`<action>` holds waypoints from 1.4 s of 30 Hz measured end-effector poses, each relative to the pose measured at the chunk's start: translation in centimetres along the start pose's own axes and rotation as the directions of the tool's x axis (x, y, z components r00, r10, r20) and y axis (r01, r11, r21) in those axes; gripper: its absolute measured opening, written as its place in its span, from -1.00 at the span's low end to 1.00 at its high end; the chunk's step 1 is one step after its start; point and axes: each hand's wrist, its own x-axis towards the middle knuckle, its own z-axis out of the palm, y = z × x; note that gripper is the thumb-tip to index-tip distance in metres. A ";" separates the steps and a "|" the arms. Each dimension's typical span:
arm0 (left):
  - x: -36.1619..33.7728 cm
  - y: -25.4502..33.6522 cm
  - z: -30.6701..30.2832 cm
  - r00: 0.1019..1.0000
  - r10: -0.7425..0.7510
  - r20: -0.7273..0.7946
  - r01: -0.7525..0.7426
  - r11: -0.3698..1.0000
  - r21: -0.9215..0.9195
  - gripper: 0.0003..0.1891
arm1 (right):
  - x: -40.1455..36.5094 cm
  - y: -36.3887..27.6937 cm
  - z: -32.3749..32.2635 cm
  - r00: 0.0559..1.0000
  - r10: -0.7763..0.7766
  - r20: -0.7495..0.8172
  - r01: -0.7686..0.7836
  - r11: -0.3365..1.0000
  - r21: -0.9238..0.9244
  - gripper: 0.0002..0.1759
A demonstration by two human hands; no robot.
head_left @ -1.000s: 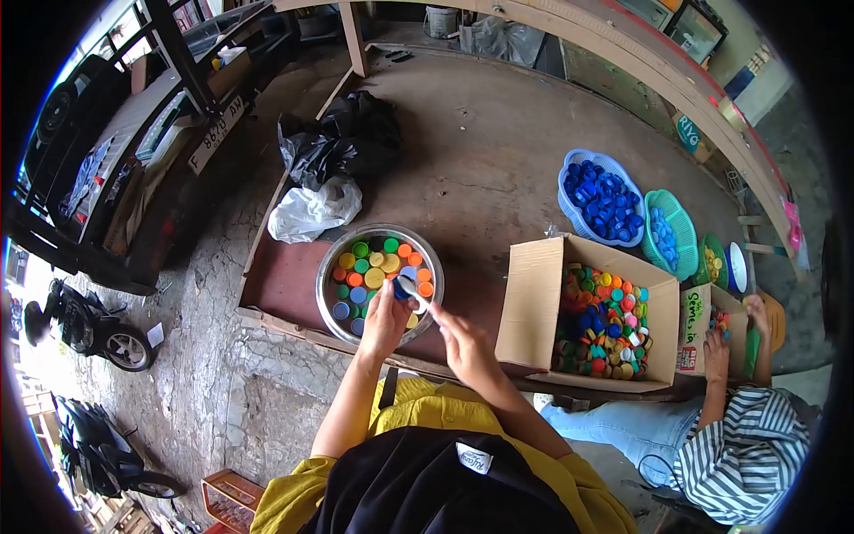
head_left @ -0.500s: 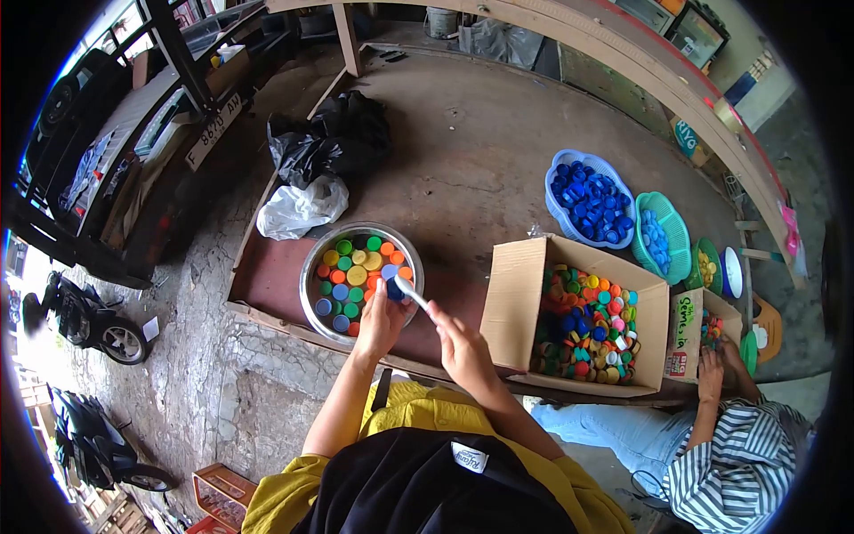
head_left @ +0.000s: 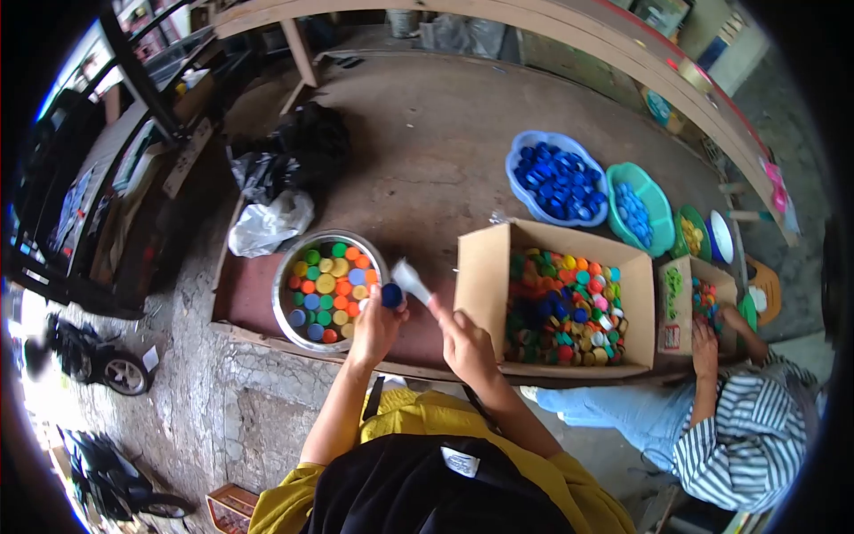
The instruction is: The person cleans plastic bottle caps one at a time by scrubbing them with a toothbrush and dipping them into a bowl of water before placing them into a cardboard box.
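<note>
Between the fingers of my left hand (head_left: 377, 331) is a dark blue cap (head_left: 391, 295), held beside the right rim of a round metal bowl (head_left: 281, 313). Colourful caps (head_left: 326, 284) fill the bowl in green, orange, yellow and blue. My right hand (head_left: 466, 345) grips a whitish tool (head_left: 413, 281) by its handle, with its broad end just above and right of the blue cap. Right of my hands stands an open cardboard box (head_left: 480, 294) holding many mixed caps (head_left: 569, 311).
Beyond the box are a blue basket (head_left: 516, 182) and a teal basket (head_left: 658, 209) of blue caps. A co-worker (head_left: 743, 436) reaches into a smaller box (head_left: 673, 311) at the right. Black (head_left: 302, 147) and white (head_left: 271, 222) plastic bags lie behind the bowl.
The view has shifted, so bowl and boxes sit further left. My hands with the blue cap and tool are now right of the bowl's rim, and the tool's end has moved off the cap.
</note>
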 end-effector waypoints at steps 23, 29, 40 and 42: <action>-0.8 -7.5 12.3 0.707 0.162 0.688 -0.679 0.429 0.596 -0.77 | -10.7 2.7 -7.8 0.805 0.216 -0.553 -0.212 0.975 0.072 -0.62; -0.6 0.2 1.0 0.811 0.369 0.454 -0.541 0.182 0.821 -0.84 | -7.1 0.4 -5.3 0.906 0.062 -0.418 -0.041 0.997 0.060 -0.65; 1.2 14.4 -13.9 0.857 0.398 0.328 -0.013 -0.619 0.786 -0.85 | -2.1 -2.8 -1.3 0.980 -0.010 -0.201 0.036 0.991 0.125 -0.63; 1.7 14.6 -15.1 0.929 0.253 0.270 -0.070 -0.596 0.800 -0.89 | -1.9 -2.9 -0.8 0.985 -0.002 -0.171 0.025 0.990 0.135 -0.63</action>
